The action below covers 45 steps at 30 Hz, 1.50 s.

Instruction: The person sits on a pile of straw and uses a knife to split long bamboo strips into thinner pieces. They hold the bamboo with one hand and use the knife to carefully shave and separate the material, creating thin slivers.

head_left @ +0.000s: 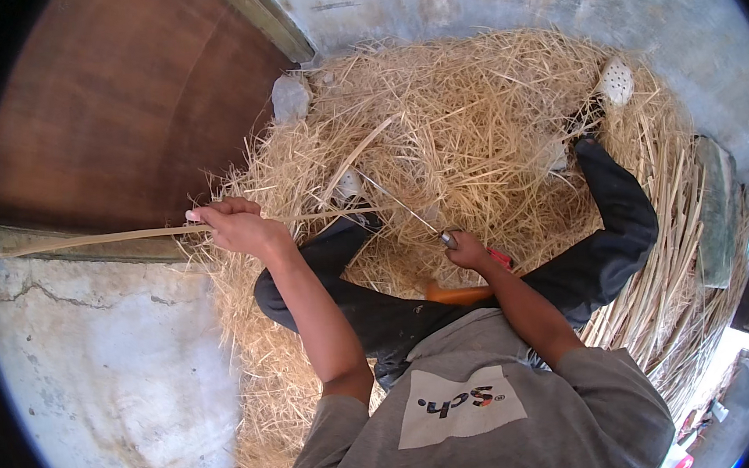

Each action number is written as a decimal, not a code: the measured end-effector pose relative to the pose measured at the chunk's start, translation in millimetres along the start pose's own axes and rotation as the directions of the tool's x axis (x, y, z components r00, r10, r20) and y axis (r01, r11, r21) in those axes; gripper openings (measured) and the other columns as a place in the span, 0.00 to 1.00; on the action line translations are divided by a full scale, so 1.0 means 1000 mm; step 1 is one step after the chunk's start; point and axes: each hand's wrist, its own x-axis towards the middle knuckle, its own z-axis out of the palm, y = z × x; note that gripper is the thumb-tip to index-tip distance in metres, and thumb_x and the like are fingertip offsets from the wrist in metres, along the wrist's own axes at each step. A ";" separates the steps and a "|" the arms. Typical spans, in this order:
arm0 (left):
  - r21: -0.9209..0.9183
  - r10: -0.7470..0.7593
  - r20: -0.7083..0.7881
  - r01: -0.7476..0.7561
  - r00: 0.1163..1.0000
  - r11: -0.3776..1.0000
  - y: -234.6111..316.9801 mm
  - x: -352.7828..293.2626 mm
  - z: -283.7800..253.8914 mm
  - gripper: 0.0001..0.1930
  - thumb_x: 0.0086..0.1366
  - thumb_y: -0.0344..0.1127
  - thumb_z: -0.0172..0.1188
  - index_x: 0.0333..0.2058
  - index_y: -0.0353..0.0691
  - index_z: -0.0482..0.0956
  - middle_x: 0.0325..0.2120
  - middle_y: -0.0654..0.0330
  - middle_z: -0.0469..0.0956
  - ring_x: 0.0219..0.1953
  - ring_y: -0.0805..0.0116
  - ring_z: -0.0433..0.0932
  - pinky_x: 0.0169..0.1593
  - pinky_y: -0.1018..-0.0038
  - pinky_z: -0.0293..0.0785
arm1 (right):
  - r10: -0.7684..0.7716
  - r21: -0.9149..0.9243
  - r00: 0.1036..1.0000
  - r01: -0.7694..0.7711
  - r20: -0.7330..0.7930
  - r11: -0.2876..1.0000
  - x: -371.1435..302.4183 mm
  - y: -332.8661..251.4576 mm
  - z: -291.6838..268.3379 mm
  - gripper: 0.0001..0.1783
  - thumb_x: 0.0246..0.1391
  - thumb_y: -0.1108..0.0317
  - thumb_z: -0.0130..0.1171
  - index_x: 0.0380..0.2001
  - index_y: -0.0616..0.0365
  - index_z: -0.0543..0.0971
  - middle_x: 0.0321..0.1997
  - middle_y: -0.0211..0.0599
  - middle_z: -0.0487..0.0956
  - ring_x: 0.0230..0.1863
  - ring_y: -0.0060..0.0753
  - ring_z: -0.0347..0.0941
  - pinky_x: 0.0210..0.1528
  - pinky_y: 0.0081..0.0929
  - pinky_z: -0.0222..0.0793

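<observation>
My left hand is closed around a long, thin, tan strip that looks like split bamboo. The strip reaches far out to the left, and its other end runs right, across the space between my legs. In my right hand is the handle of a knife, its slim blade slanting up and to the left. Blade and strip cross near the middle; whether they touch, I cannot tell. Beside my right wrist lies a small red object, and an orange-brown piece sits close to my lap.
A heap of dry, pale shavings surrounds my legs. Long thin stalks or strips lie bundled on the right, beside a grey-green slab. A brown panel, a stone and a cracked wall border the left.
</observation>
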 end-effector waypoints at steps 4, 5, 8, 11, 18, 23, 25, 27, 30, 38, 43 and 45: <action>-0.026 0.002 -0.036 -0.003 0.999 1.000 -0.003 0.012 -0.005 0.28 0.71 0.56 0.38 0.15 0.47 0.54 0.09 0.67 0.52 0.14 0.74 0.49 0.20 0.74 0.46 | 0.008 0.047 0.990 -0.015 0.144 0.999 -0.009 -0.007 0.002 0.19 0.37 0.63 0.58 0.36 0.60 0.76 0.28 0.54 0.77 0.33 0.54 0.76 0.38 0.44 0.71; -0.044 -0.010 -0.033 0.009 0.999 0.999 -0.002 0.012 -0.002 0.26 0.72 0.55 0.39 0.16 0.47 0.54 0.10 0.67 0.52 0.14 0.75 0.48 0.19 0.74 0.44 | 0.160 -0.058 0.974 -0.153 0.162 0.987 -0.013 0.011 0.010 0.19 0.38 0.63 0.58 0.37 0.60 0.77 0.30 0.55 0.77 0.36 0.54 0.76 0.40 0.44 0.71; -0.041 -0.064 -0.039 0.063 0.997 0.997 -0.001 0.007 0.007 0.27 0.72 0.55 0.38 0.16 0.47 0.54 0.10 0.67 0.52 0.14 0.75 0.48 0.19 0.74 0.44 | 0.400 -0.289 0.901 -0.342 0.170 0.894 -0.023 0.070 0.025 0.21 0.39 0.62 0.57 0.39 0.59 0.78 0.34 0.56 0.77 0.42 0.54 0.76 0.44 0.44 0.71; -0.022 -0.007 -0.046 0.006 0.999 1.000 -0.008 0.019 -0.001 0.30 0.70 0.59 0.39 0.12 0.47 0.54 0.09 0.66 0.53 0.14 0.75 0.52 0.19 0.76 0.49 | 0.282 -0.251 0.930 -0.223 0.234 0.942 -0.020 0.064 0.023 0.21 0.40 0.62 0.56 0.39 0.60 0.78 0.36 0.56 0.77 0.43 0.55 0.75 0.45 0.43 0.72; -0.019 -0.005 -0.054 0.004 0.999 1.000 -0.009 0.020 -0.006 0.30 0.70 0.58 0.41 0.13 0.46 0.55 0.09 0.66 0.55 0.14 0.74 0.53 0.19 0.76 0.49 | 0.197 -0.024 0.958 -0.196 0.210 0.980 -0.003 0.008 0.001 0.17 0.41 0.62 0.56 0.35 0.60 0.78 0.36 0.56 0.78 0.41 0.54 0.76 0.43 0.43 0.71; -0.043 -0.013 -0.066 0.010 0.998 0.999 -0.016 0.036 -0.011 0.30 0.69 0.59 0.42 0.13 0.45 0.56 0.09 0.66 0.55 0.13 0.73 0.53 0.18 0.75 0.49 | 0.297 -0.296 0.928 -0.225 0.226 0.928 -0.028 0.022 0.006 0.19 0.42 0.60 0.57 0.37 0.59 0.79 0.39 0.55 0.79 0.44 0.57 0.75 0.47 0.44 0.70; -0.042 -0.048 -0.078 0.045 0.996 0.998 -0.017 0.038 0.000 0.30 0.69 0.59 0.41 0.13 0.45 0.56 0.09 0.65 0.56 0.13 0.73 0.53 0.19 0.75 0.50 | 0.331 -0.299 0.922 -0.263 0.203 0.917 -0.029 0.040 0.010 0.19 0.43 0.60 0.57 0.36 0.61 0.80 0.39 0.54 0.79 0.44 0.58 0.75 0.48 0.44 0.70; -0.010 -0.052 -0.092 0.051 0.994 0.999 -0.013 0.036 -0.003 0.29 0.70 0.58 0.40 0.14 0.46 0.55 0.10 0.65 0.56 0.14 0.73 0.53 0.19 0.75 0.50 | 0.435 -0.189 0.887 -0.405 0.154 0.894 -0.024 0.039 0.009 0.19 0.44 0.59 0.56 0.36 0.63 0.79 0.38 0.55 0.79 0.44 0.58 0.75 0.49 0.43 0.71; 0.029 -0.032 -0.032 0.033 0.999 0.999 -0.014 0.037 -0.008 0.28 0.69 0.60 0.38 0.16 0.47 0.55 0.12 0.67 0.56 0.16 0.74 0.53 0.21 0.76 0.50 | 0.370 -0.137 0.919 -0.353 0.134 0.926 -0.012 0.036 0.009 0.17 0.42 0.63 0.55 0.34 0.63 0.78 0.35 0.56 0.78 0.40 0.56 0.75 0.44 0.45 0.70; -0.367 -0.049 0.050 0.064 0.998 0.928 -0.010 0.014 -0.005 0.31 0.60 0.71 0.46 0.14 0.51 0.55 0.10 0.71 0.52 0.13 0.80 0.46 0.18 0.79 0.38 | -0.239 0.229 0.971 0.234 -0.003 0.945 -0.016 -0.146 0.027 0.12 0.40 0.67 0.55 0.30 0.63 0.76 0.21 0.52 0.75 0.24 0.55 0.73 0.30 0.41 0.70; -0.392 -0.051 -0.027 0.036 0.998 0.919 -0.003 0.000 -0.007 0.32 0.59 0.72 0.47 0.14 0.51 0.53 0.10 0.70 0.50 0.13 0.79 0.45 0.18 0.80 0.38 | -0.190 0.428 0.970 0.110 0.149 0.897 -0.020 -0.249 -0.024 0.09 0.42 0.68 0.57 0.26 0.63 0.74 0.25 0.53 0.75 0.29 0.55 0.74 0.33 0.43 0.69; -0.389 -0.053 -0.077 0.019 0.996 0.921 0.001 -0.003 -0.005 0.33 0.59 0.72 0.47 0.14 0.51 0.52 0.10 0.70 0.50 0.13 0.78 0.44 0.18 0.79 0.38 | -0.181 0.413 0.981 0.139 0.063 0.900 -0.016 -0.236 -0.005 0.11 0.42 0.67 0.57 0.29 0.64 0.76 0.23 0.51 0.75 0.28 0.53 0.75 0.33 0.44 0.69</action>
